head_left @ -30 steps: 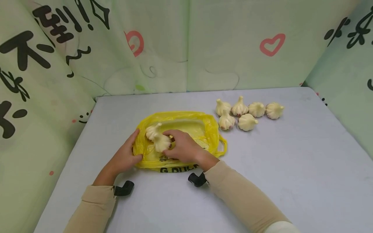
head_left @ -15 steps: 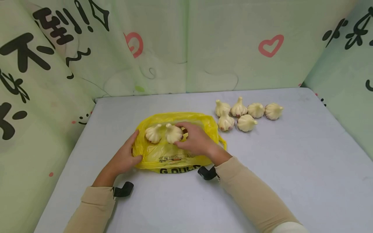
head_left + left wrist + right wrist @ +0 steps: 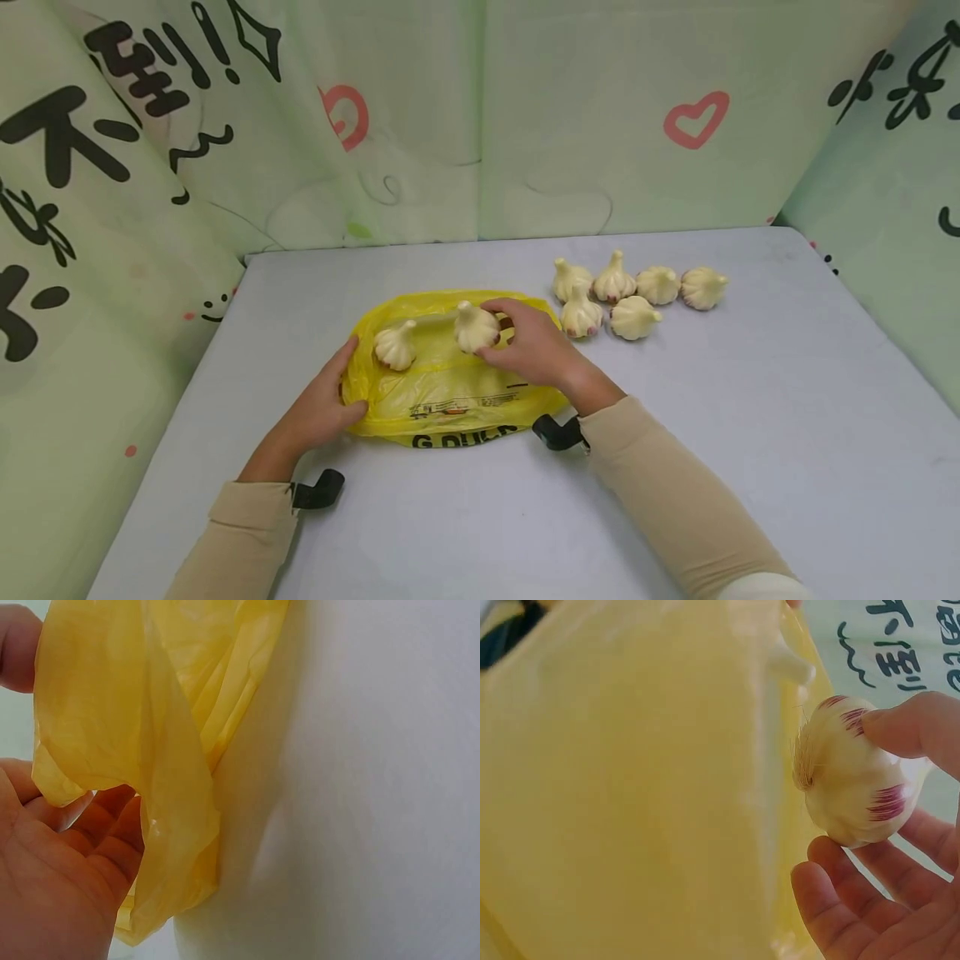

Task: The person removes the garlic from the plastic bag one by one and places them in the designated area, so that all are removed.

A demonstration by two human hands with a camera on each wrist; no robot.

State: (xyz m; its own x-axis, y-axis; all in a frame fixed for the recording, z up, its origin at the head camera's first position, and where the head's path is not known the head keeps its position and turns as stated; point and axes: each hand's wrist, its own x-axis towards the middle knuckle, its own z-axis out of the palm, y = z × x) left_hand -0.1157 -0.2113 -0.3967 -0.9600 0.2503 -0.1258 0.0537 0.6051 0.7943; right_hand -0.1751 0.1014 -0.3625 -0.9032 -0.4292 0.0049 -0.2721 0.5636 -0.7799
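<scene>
A yellow plastic bag (image 3: 450,379) lies on the table with its mouth spread. My left hand (image 3: 321,402) holds its left rim; in the left wrist view the yellow film (image 3: 97,712) hangs over some of the fingers and hides them. My right hand (image 3: 531,346) pinches a garlic bulb (image 3: 476,327) between thumb and fingers, over the far right part of the bag. The right wrist view shows the root end of that bulb (image 3: 855,780), with purple streaks. Another garlic bulb (image 3: 395,346) rests in the bag's left part.
Several more garlic bulbs (image 3: 616,279) are grouped on the white table (image 3: 750,417), right of the bag. A printed green curtain (image 3: 570,125) hangs behind the table and along its sides. A black wrist camera (image 3: 558,433) sits below each hand.
My right hand has moved right and toward the back with its garlic bulb, away from the bulb in the bag's left part. The left hand stays at the rim.
</scene>
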